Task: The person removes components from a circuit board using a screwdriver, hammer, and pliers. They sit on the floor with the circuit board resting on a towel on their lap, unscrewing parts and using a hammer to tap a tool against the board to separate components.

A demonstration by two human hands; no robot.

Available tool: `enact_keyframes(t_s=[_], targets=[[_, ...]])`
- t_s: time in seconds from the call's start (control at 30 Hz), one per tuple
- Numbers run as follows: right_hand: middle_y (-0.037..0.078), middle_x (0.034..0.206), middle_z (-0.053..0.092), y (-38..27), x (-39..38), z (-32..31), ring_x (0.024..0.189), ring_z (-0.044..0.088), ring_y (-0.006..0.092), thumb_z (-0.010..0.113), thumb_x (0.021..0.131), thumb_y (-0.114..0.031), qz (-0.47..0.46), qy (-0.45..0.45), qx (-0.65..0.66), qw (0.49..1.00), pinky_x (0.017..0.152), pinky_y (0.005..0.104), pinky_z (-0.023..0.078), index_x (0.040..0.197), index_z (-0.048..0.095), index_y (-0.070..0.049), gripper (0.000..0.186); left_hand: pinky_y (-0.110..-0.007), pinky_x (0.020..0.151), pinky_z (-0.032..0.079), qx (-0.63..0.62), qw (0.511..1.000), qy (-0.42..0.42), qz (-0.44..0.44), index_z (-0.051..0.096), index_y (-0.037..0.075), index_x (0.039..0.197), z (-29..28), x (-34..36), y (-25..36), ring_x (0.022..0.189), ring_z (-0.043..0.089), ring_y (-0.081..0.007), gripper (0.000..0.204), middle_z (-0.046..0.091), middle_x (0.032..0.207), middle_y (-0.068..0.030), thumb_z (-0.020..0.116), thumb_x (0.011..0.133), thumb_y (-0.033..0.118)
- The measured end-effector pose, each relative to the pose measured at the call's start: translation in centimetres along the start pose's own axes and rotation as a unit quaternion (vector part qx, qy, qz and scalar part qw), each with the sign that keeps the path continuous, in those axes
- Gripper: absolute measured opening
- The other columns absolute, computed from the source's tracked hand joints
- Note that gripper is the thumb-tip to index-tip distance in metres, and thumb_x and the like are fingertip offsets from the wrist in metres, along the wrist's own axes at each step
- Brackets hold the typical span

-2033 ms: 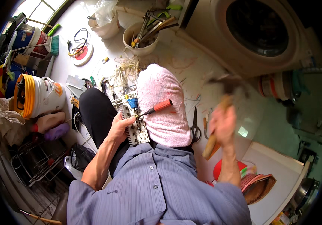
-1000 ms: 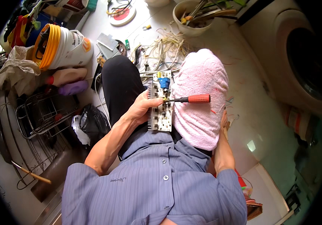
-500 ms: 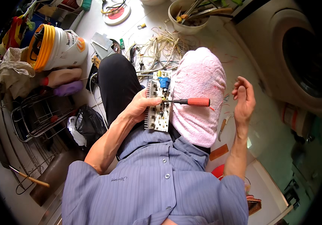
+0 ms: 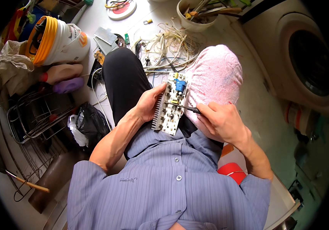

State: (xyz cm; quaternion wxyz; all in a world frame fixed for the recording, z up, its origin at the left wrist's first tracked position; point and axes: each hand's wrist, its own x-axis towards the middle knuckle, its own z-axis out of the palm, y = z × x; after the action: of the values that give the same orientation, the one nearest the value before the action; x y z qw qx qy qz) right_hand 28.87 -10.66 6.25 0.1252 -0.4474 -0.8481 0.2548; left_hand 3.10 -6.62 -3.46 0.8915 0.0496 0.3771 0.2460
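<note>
My left hand [image 4: 148,102] grips the long left side of a white circuit board [image 4: 173,122], which has blue and yellow components and a finned metal heatsink [image 4: 157,117]. The board rests between my black-clad left leg [image 4: 120,71] and a pink towel [image 4: 218,65] draped over my right leg. My right hand [image 4: 222,122] is closed on a screwdriver [image 4: 189,108]; its shaft reaches across to the board's middle, and the handle is mostly hidden by my fingers.
A wire tangle [image 4: 174,44] lies beyond my knees, near a tub of tools [image 4: 195,25]. A washing machine [image 4: 272,46] is at right. At left are a striped-rim bucket [image 4: 63,46], a wire rack [image 4: 30,122] and a black bag [image 4: 89,122].
My right hand held a hammer, then was empty beside the towel, and now grips the screwdriver. My left thumb has moved from the screwdriver up along the board's edge.
</note>
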Motion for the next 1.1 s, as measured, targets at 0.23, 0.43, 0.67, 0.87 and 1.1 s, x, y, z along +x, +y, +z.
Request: enact_keyframes(t_s=[0.23, 0.43, 0.67, 0.87, 1.1], targets=[[0.023, 0.085, 0.067, -1.0, 0.8, 1.6, 0.078, 0.066, 0.0417, 0.066, 0.091, -0.018, 0.115, -0.033, 0.220, 0.968, 0.070, 0.0464, 0.052, 0.095, 0.066, 0.000, 0.019, -0.042, 0.076, 0.063, 0.021, 0.999, 0.018, -0.044, 0.059, 0.001, 0.128, 0.1, 0.2, -0.3, 0.083, 0.074, -0.0291, 0.057, 0.073, 0.102, -0.0162, 0.028, 0.110, 0.046], [0.027, 0.081, 0.066, -0.8, 2.6, 1.9, 0.078, 0.065, 0.0450, 0.059, 0.096, -0.024, 0.259, -0.141, 0.259, 0.920, 0.071, 0.0482, 0.051, 0.087, 0.069, 0.003, 0.031, -0.042, 0.070, 0.064, 0.046, 0.998, 0.024, -0.032, 0.060, 0.001, 0.125, -0.8, 0.2, -0.5, 0.078, 0.074, -0.0303, 0.060, 0.073, 0.096, -0.0166, 0.028, 0.110, 0.049], [0.018, 0.069, 0.064, -0.9, 1.6, 4.3, 0.062, 0.065, 0.0377, 0.067, 0.092, -0.023, 0.079, -0.047, 0.051, 0.994, 0.057, 0.0463, 0.052, 0.079, 0.061, -0.004, 0.024, -0.040, 0.064, 0.064, 0.070, 0.996, 0.049, -0.012, 0.062, 0.000, 0.117, -1.6, 0.2, -0.4, 0.071, 0.073, -0.0300, 0.053, 0.072, 0.089, -0.0167, 0.035, 0.109, 0.046], [0.016, 0.065, 0.062, -1.2, 1.6, 4.4, 0.061, 0.064, 0.0358, 0.066, 0.093, -0.022, 0.014, -0.053, -0.039, 0.998, 0.052, 0.0443, 0.051, 0.079, 0.058, -0.004, 0.024, -0.040, 0.064, 0.063, 0.076, 0.997, 0.019, -0.022, 0.062, 0.000, 0.115, -2.0, 0.1, 0.1, 0.071, 0.073, -0.0287, 0.053, 0.072, 0.088, -0.0165, 0.037, 0.108, 0.046], [0.018, 0.071, 0.065, -0.7, 2.2, 4.5, 0.065, 0.064, 0.0404, 0.064, 0.095, -0.024, 0.158, -0.102, 0.147, 0.971, 0.062, 0.0479, 0.053, 0.082, 0.062, -0.003, 0.025, -0.038, 0.068, 0.062, 0.091, 0.996, 0.018, -0.013, 0.062, 0.001, 0.115, -2.3, 0.4, -0.2, 0.073, 0.072, -0.0245, 0.050, 0.072, 0.091, -0.0145, 0.040, 0.108, 0.045]])
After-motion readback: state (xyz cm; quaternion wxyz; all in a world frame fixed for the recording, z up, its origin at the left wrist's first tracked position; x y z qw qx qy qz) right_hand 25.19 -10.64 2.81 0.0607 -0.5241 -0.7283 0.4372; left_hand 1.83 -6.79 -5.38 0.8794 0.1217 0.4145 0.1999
